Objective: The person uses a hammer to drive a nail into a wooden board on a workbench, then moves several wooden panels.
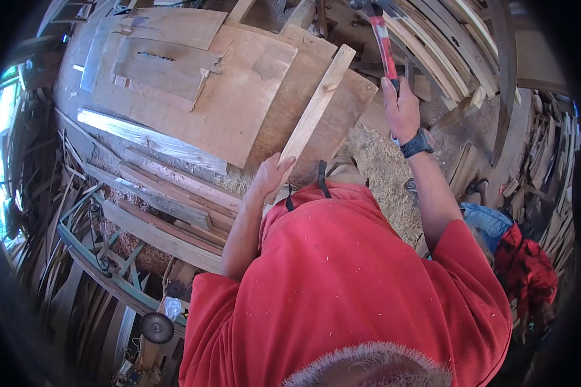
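My left hand (271,175) grips the near end of a wooden batten (319,99), close to my waist. The batten slants away over the plywood sheets (259,92), with a knot showing towards its far end. My right hand (403,110), with a watch on its wrist, is closed around the dark lower grip of a hammer (383,43) with a red handle. The hammer is held out beyond the right edge of the plywood, its head at the top rim of the view. My two hands are well apart.
Stacked boards (445,43) lie at the upper right. More planks (174,193) lie at my left beside a green metal frame (84,246) and a toothed metal wheel (157,328). Shavings (380,164) cover the floor. Another person (523,261) is at the right.
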`<state>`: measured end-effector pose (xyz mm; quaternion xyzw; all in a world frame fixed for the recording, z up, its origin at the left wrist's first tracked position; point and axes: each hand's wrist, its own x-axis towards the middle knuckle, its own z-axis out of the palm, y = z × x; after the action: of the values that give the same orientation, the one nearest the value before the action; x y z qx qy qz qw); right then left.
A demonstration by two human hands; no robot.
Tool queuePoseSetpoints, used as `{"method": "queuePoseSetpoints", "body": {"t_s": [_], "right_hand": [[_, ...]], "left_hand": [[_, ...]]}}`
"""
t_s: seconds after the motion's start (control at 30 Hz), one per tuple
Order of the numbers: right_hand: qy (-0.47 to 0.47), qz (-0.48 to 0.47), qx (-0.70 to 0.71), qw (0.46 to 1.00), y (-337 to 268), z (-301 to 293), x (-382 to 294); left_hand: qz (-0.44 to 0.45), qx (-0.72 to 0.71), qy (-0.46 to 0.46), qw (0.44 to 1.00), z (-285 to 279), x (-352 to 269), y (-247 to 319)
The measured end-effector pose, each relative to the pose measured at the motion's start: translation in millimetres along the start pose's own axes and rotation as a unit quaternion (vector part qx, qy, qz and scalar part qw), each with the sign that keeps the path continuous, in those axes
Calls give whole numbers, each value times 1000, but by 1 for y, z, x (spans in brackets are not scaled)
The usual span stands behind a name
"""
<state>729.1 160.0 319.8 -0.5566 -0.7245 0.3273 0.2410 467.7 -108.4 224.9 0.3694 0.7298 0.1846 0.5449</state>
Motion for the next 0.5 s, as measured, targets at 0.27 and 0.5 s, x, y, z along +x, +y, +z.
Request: {"method": "queuePoseSetpoints", "body": {"t_s": [0.27, 0.5], "right_hand": [[-90, 33, -160, 982, 10, -15, 32], [-15, -21, -57, 998, 14, 5, -6]], "left_hand": [[-19, -76, -30, 996, 0, 1, -6], [7, -6, -3, 1000, 0, 2, -6]]}}
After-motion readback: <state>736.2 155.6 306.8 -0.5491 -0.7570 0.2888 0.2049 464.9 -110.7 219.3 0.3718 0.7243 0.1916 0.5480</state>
